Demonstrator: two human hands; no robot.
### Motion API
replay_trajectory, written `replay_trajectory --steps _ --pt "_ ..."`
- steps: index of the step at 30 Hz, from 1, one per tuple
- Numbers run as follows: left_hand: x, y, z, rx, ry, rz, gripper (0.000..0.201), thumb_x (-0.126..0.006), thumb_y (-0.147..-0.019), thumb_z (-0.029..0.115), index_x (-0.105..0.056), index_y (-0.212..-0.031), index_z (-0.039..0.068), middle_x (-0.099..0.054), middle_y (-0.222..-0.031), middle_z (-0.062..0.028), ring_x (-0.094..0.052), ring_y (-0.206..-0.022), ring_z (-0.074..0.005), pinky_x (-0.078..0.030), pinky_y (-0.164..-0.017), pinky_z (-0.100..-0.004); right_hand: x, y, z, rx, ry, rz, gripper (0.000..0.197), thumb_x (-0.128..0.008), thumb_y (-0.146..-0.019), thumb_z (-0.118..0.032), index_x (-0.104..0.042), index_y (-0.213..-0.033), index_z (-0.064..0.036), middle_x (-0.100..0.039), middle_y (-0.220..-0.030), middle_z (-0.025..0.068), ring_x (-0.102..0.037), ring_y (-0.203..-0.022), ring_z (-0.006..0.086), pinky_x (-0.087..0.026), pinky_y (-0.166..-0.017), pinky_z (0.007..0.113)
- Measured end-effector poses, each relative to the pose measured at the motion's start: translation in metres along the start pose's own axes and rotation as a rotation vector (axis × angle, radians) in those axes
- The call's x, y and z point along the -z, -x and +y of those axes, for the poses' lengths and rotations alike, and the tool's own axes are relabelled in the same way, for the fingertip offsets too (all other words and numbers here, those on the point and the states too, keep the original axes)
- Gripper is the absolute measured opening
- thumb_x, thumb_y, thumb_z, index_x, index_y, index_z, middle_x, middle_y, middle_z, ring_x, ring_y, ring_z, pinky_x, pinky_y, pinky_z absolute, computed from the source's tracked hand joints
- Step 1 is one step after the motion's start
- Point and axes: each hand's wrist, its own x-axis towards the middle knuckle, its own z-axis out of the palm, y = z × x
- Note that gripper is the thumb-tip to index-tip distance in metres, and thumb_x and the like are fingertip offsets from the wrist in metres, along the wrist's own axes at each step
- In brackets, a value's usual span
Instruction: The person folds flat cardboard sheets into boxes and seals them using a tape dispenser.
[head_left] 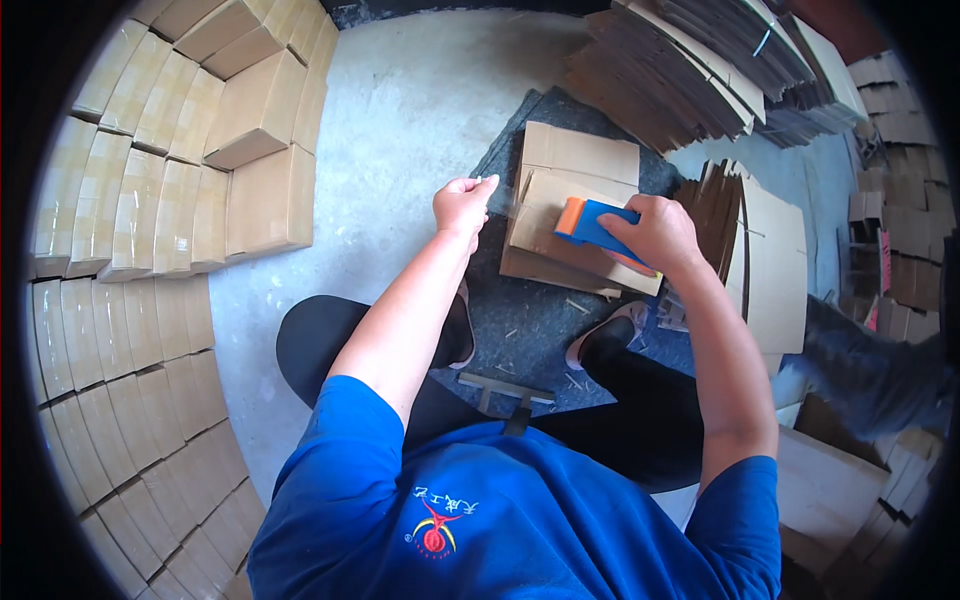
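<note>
My right hand (655,232) is wrapped round a blue and orange tape dispenser (592,222), held just above a brown cardboard box (560,185). Left of the box, my left hand (463,208) is closed in a pinch. From its fingers a faint strip of clear tape (507,203) seems to reach toward the box edge; its far end is hard to make out. The box lies low in front of me, between and beyond my feet, with more flat cardboard under it.
Sealed cartons (140,210) are stacked high along the left. Bundled flat cardboard (690,70) stands at the far right, and folded sheets (770,260) lean beside my right arm. A dark mat (490,290) with scraps lies underfoot. A person's dark-clothed leg (870,365) shows at the right.
</note>
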Motion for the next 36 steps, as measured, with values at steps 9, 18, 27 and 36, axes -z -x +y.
replay_trajectory --steps 9,18,27,36 --pt "-0.003 -0.024 -0.038 0.078 0.034 -0.016 0.024 -0.079 -0.083 0.026 -0.066 -0.082 0.006 -0.058 -0.069 0.0031 -0.047 -0.053 -0.0057 -0.041 -0.047 -0.0234 -0.008 -0.013 -0.011 0.053 0.153 -0.027 0.045 -0.069 -0.079 -0.052 -0.071 -0.081 -0.0065 -0.07 -0.075 0.0141 -0.069 -0.075 0.0306 -0.055 -0.073 0.04" --pt "-0.037 -0.03 -0.099 0.282 0.317 -0.105 0.035 -0.078 -0.084 0.029 -0.067 -0.102 0.001 -0.07 -0.09 -0.0074 -0.065 -0.075 -0.0155 -0.052 -0.068 -0.0301 -0.023 -0.005 -0.006 0.046 0.149 0.041 0.045 -0.069 -0.081 -0.05 -0.07 -0.083 -0.0054 -0.069 -0.073 0.015 -0.069 -0.072 0.0315 -0.055 -0.069 0.04" --pt "-0.018 -0.012 -0.086 -0.249 -0.214 0.196 0.029 -0.064 -0.093 0.027 -0.068 -0.096 -0.001 -0.07 -0.088 -0.0139 -0.064 -0.08 -0.0204 -0.05 -0.075 -0.034 -0.026 -0.007 0.0 0.071 0.137 0.082 0.046 -0.068 -0.081 -0.051 -0.07 -0.083 -0.0055 -0.069 -0.073 0.0151 -0.069 -0.073 0.0316 -0.055 -0.07 0.04" --pt "-0.061 0.013 0.0 -0.168 -0.905 -0.216 0.067 -0.05 -0.091 0.061 -0.053 -0.119 0.0 -0.065 -0.113 -0.0257 -0.062 -0.109 -0.0395 -0.049 -0.092 -0.0473 -0.022 -0.009 0.005 0.016 0.092 0.023 0.053 -0.066 -0.078 -0.059 -0.072 -0.082 -0.0063 -0.07 -0.076 0.0153 -0.07 -0.077 0.0315 -0.055 -0.074 0.041"
